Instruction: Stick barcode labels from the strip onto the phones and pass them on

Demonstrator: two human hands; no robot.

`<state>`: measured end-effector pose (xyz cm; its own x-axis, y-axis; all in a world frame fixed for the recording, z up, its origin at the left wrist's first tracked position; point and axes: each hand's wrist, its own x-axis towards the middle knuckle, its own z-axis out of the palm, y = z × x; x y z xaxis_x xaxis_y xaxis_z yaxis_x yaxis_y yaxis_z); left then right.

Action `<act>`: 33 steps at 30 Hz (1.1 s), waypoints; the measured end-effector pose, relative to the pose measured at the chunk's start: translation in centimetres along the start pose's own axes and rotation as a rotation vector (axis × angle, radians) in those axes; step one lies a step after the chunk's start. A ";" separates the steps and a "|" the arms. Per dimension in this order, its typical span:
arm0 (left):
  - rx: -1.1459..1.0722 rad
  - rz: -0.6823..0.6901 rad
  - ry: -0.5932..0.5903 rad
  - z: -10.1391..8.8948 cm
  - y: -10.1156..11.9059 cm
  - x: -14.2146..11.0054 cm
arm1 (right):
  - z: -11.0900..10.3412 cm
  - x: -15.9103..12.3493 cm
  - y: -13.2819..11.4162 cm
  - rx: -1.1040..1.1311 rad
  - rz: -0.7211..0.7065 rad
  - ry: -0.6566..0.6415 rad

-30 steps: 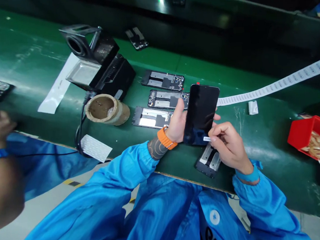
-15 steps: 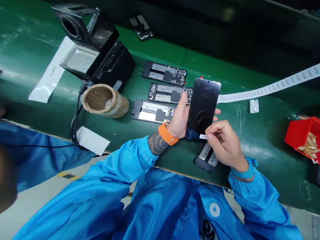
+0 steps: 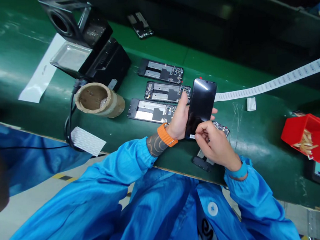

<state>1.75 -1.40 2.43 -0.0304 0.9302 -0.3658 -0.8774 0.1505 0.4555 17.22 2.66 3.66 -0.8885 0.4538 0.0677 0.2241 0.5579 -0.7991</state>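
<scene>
My left hand (image 3: 179, 120) holds a phone screen (image 3: 202, 100) from beneath, its black glossy face turned up. At the lower end of the screen, my right hand (image 3: 213, 142) pinches a small white label (image 3: 192, 136) against or just above the glass; which of the two I cannot tell. Below my right hand lies an opened phone (image 3: 202, 163), partly covered by it. To the left, several more opened phones show their boards: a lower one (image 3: 151, 110), a middle one (image 3: 164, 92) and an upper one (image 3: 160, 71).
A cardboard tube cup (image 3: 116, 105) stands beside a black device with a metal tray (image 3: 71, 58). A strip of labels (image 3: 270, 82) runs off to the right. A red bin (image 3: 294, 129) holds small pale pieces. Another person's sleeve (image 3: 35, 155) is at the left.
My right hand and the small label have shifted left to the screen's lower left corner. More of the opened phone beneath now shows. The whole view has shifted slightly.
</scene>
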 end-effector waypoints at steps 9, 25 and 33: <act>-0.010 0.014 0.015 0.0 -0.2 0.1 | 0.2 0.2 -0.2 -0.080 -0.039 -0.006; -0.012 0.080 0.059 0.5 -0.5 -0.2 | 0.8 -0.1 -0.4 -0.243 -0.096 0.051; -0.076 0.129 0.095 0.9 -0.3 -1.3 | 0.7 0.1 0.9 -0.357 0.102 0.270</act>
<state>2.44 -2.37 3.47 -0.1871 0.9037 -0.3850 -0.8969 0.0027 0.4422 17.02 2.76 2.49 -0.7293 0.6573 0.1898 0.4711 0.6837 -0.5574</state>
